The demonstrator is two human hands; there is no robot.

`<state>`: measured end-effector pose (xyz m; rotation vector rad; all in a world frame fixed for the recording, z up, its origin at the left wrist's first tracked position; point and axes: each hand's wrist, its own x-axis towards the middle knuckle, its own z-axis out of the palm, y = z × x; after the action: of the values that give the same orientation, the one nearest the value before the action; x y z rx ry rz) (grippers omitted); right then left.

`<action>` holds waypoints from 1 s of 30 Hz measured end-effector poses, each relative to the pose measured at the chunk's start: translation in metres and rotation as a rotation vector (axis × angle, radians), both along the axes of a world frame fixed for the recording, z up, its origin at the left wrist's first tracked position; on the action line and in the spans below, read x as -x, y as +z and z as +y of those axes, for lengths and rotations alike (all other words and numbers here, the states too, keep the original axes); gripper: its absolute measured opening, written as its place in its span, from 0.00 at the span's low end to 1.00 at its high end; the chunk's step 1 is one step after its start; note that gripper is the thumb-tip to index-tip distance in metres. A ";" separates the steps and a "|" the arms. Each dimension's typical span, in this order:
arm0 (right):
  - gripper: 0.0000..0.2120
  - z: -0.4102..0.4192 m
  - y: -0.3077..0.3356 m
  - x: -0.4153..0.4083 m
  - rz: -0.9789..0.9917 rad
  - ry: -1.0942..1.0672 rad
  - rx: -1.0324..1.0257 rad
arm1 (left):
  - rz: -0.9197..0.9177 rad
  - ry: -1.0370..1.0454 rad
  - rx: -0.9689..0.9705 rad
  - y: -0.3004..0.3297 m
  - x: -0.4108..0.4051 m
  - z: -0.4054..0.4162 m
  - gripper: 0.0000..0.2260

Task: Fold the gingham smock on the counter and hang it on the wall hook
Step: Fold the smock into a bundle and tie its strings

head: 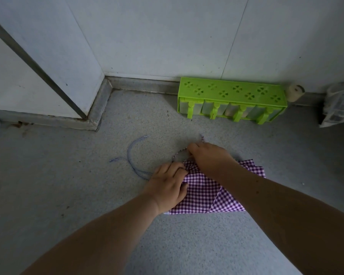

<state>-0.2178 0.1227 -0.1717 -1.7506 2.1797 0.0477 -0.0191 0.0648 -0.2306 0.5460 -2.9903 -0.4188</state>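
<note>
On the counter (68,195), purple-white gingham smock (203,195) (folded, layered corners).

Purple-white gingham smock (203,193) folded into compact layered wedge, flat on grey speckled counter (87,195), corners fanned toward right; thin tie strings (130,155) trail loose in curve to left

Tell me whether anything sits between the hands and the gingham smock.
Nothing does: left hand and right hand are both already on the folded gingham smock. The wall hook is out of view.
</note>
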 end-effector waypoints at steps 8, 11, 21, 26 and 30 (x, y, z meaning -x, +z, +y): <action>0.11 0.006 0.012 0.009 0.019 -0.088 -0.051 | 0.037 0.108 -0.061 0.006 0.000 0.001 0.17; 0.14 0.010 0.022 0.009 0.070 -0.123 -0.066 | -0.009 0.124 -0.071 0.011 0.006 0.000 0.20; 0.12 0.057 0.053 -0.037 0.089 -0.145 0.000 | -0.122 0.192 -0.157 0.016 0.013 -0.004 0.16; 0.28 0.071 0.040 -0.092 0.207 -0.054 -0.267 | -0.202 0.207 -0.300 0.022 0.019 -0.009 0.21; 0.23 0.057 0.022 -0.107 0.284 -0.099 -0.343 | -0.242 0.182 -0.350 0.029 0.026 -0.016 0.22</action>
<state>-0.1111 0.1800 -0.1501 -1.5142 2.2782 0.6423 -0.0453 0.0483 -0.2020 0.9529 -3.0641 -0.9302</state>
